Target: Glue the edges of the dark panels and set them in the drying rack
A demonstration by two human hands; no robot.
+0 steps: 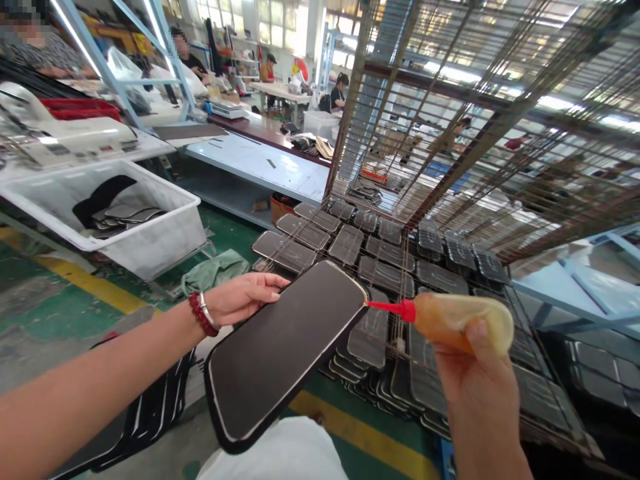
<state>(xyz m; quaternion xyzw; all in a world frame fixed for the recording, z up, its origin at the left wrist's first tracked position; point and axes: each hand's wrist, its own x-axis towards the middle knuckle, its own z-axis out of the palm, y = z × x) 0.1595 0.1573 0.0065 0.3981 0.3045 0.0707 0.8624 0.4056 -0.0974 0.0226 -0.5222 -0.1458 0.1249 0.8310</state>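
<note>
While a dark, rounded panel (290, 353) slants between the left hand (247, 297) and the right hand (477, 367), the left pinches its far-left edge, thumb on top, some fingertips hidden. The right hand curls closed around a soft amber bottle (460, 320), thumb against its side, and the bottle's red nozzle (393, 308) meets the panel's rim near the far-right corner. Beyond, similar panels (345, 245) lie in rows before an upraised wire grille (465, 155); leftward stands a white bin (165, 240), and farther off a pale-blue tabletop (270, 167).
</note>
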